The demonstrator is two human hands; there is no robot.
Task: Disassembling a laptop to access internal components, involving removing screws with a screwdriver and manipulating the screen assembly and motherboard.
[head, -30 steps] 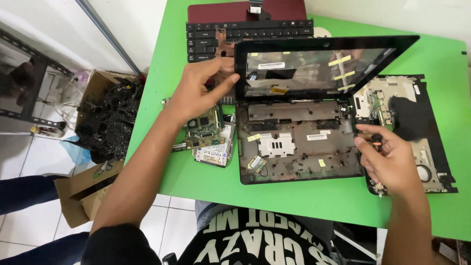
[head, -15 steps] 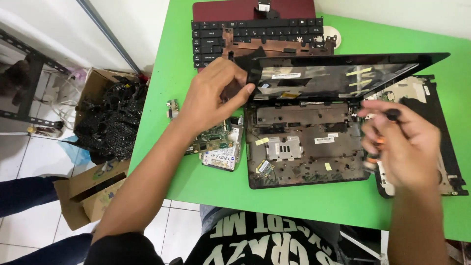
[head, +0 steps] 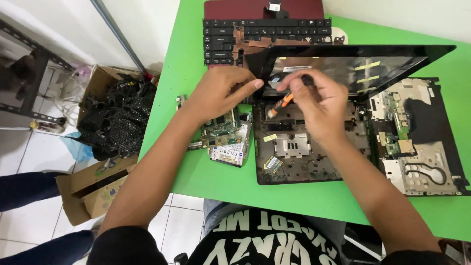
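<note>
Laptop chassis (head: 304,157), stripped of its keyboard, lies open on the green table (head: 196,172) right in front of the person, its black screen lid (head: 363,66) tilted up at the back. Both hands work at the rear left corner of that base, close to the hinge. The left hand (head: 221,93) pinches the lower left corner of the lid, thumb and fingertips closed on its edge. The right hand (head: 314,105) is curled shut around an orange-handled screwdriver (head: 282,104), whose tip points down and left into the corner of the base; I cannot tell from where I stand whether the tip sits in a screw.

Left of the base, a bare circuit board (head: 218,130) and a flat drive (head: 230,149) lie together near the table's edge. A detached black keyboard (head: 221,41) rests on a maroon cover at the back, and a second gutted base panel (head: 417,137) lies to the right. On the floor, 2 cardboard boxes (head: 93,191) hold black scrap.

As I judge it, the main risk is the tip slipping off and gouging the exposed parts or cabling near the hinge. The lid, held only by 1 corner, could also twist or drop, and a loosened screw could fall into the open base.
</note>
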